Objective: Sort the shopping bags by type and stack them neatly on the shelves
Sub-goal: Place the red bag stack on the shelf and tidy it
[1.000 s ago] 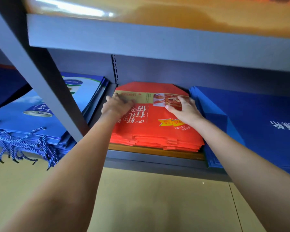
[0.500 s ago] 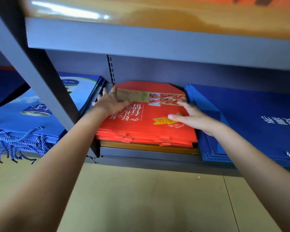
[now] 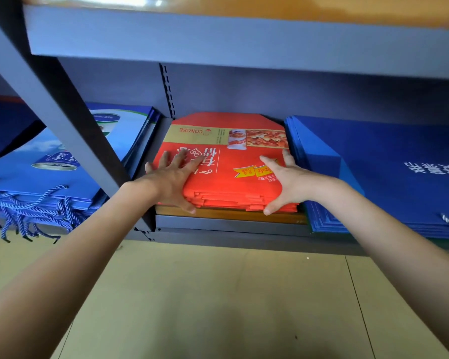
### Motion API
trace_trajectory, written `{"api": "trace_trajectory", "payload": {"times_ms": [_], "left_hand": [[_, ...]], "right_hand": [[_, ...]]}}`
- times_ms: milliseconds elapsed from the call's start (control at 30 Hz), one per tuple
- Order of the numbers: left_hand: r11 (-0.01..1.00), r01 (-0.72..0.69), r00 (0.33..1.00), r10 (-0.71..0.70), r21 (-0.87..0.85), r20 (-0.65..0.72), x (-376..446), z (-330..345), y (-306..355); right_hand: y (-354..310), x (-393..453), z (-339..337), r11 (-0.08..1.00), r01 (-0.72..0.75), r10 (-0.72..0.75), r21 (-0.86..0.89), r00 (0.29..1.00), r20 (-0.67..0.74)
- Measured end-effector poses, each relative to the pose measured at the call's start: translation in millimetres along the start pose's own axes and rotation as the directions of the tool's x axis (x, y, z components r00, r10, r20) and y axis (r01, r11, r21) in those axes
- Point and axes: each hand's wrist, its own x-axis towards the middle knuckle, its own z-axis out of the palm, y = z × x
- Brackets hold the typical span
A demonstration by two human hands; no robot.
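Observation:
A stack of flat red shopping bags (image 3: 233, 156) with a gold band and white lettering lies in the middle of the lower shelf (image 3: 231, 226). My left hand (image 3: 173, 177) lies spread on the stack's front left corner, fingers straight on top and thumb down at the front edge. My right hand (image 3: 283, 181) frames the front right corner, fingers along the right side and thumb under the front edge. A stack of plain dark blue bags (image 3: 389, 172) lies right of the red ones. Light blue printed bags (image 3: 62, 167) with blue rope handles lie to the left.
A grey shelf upright (image 3: 62, 120) slants across the left, between the light blue bags and my left arm. The upper shelf's grey front edge (image 3: 244, 37) hangs close overhead. Beige floor (image 3: 218, 307) spreads below the shelf.
Both hands slid from the back of the red stack toward its front corners. The camera has come closer to the shelf.

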Motion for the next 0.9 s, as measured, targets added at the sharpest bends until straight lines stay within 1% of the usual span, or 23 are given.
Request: {"api": "trace_trajectory", "payload": {"times_ms": [167, 267, 367, 567, 633, 700, 800, 900], "left_hand": [[0.996, 0.052, 0.999, -0.052, -0.067, 0.009, -0.9, 2.5, -8.3], [0.997, 0.07, 0.997, -0.071, -0.042, -0.015, -0.3, 2.3, -5.9], [0.992, 0.117, 0.993, -0.117, -0.057, 0.011, 2.2, 2.4, -6.2], [0.983, 0.177, 0.983, -0.174, -0.051, 0.054, 8.2, 3.8, -7.3], [0.982, 0.182, 0.982, -0.179, -0.054, 0.053, 6.3, 4.3, -5.2], [0.98, 0.189, 0.981, -0.186, -0.054, 0.054, 2.5, 7.2, -4.0], [0.978, 0.208, 0.978, -0.207, -0.016, 0.04, -2.2, 10.2, -2.7], [0.975, 0.222, 0.975, -0.222, -0.016, 0.019, -3.3, 8.5, -1.6]], "right_hand": [[-8.7, 1.1, 10.8, 1.0, 0.003, -0.006, -0.024, 0.996, -0.088], [-4.6, 5.9, 13.7, 1.0, 0.005, -0.005, -0.002, 0.996, -0.09], [1.0, 6.2, 14.1, 0.999, 0.006, -0.003, 0.036, 0.996, -0.085], [4.7, 7.9, 17.0, 0.999, -0.013, 0.017, 0.045, 0.997, -0.073], [5.1, 6.9, 16.6, 0.999, -0.017, 0.019, 0.028, 0.997, -0.072], [5.2, 4.8, 15.3, 0.999, -0.02, 0.019, -0.027, 0.999, -0.047], [5.8, 3.4, 11.8, 0.995, -0.01, 0.008, -0.096, 1.0, -0.026], [6.3, 4.4, 10.4, 0.995, -0.003, 0.0, -0.095, 1.0, -0.029]]}}
